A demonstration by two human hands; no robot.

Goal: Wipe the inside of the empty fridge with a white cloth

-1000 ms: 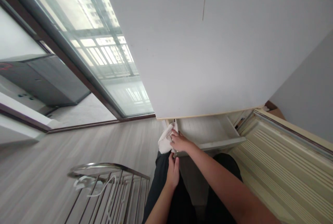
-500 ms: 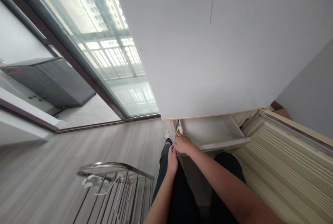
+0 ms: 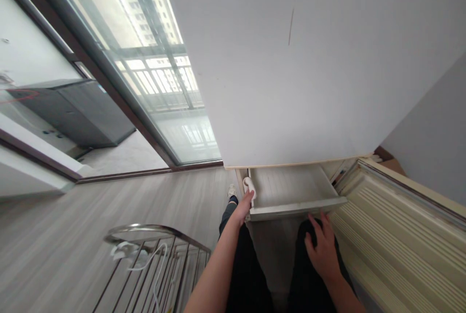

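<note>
Hands apart: left [image 3: 242, 211] grasping white cloth [image 3: 249, 185], right [image 3: 323, 250] spread near drawer [image 3: 298, 208].

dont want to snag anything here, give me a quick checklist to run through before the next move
1. Left hand holding the white cloth: ok, at the drawer's left edge.
2. Cloth spread flat: not ok, it is bunched and curled.
3. Drawer pulled out: ok, it stands open.
4. Right hand touching the drawer: cannot tell, fingers spread near the front's lower edge.
5. Ribbed door swung open: ok, right of the drawer.
6. Metal rack apart from the left hand: ok.
</note>
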